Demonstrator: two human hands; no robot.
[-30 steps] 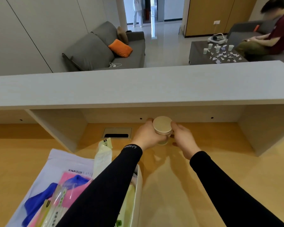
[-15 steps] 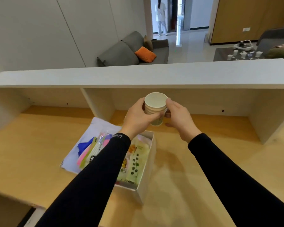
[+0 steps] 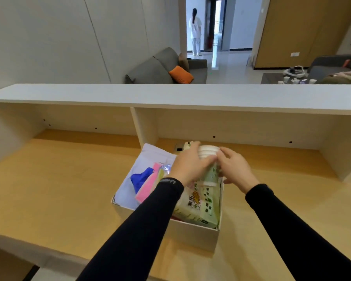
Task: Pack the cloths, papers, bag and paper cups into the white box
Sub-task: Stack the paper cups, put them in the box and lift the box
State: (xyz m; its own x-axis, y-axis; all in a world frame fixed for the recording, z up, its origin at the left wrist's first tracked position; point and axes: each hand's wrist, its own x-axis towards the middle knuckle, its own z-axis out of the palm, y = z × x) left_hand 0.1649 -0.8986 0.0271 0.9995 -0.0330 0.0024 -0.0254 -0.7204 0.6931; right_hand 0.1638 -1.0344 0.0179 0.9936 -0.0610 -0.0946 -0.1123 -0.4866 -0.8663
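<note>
A stack of paper cups (image 3: 209,159) is held upright over the far end of the white box (image 3: 193,233), its base down among the contents. My left hand (image 3: 190,165) grips the stack from the left, and my right hand (image 3: 234,169) steadies it from the right. The box sits on the wooden desk and holds a green-and-yellow paper pack (image 3: 201,205), a pink cloth (image 3: 148,189), a blue cloth (image 3: 140,177) and a white bag (image 3: 130,189) that hangs over the left rim.
A white shelf (image 3: 170,96) runs over the desk (image 3: 59,189), with a divider panel (image 3: 144,126) just behind the box. A cable slot (image 3: 179,148) sits in the desk behind the cups. A sofa, a low table and people are farther off in the room.
Both hands carried the cup stack from the desk near the back panel leftward and down into the box. The camera pulled back and now shows the whole box.
</note>
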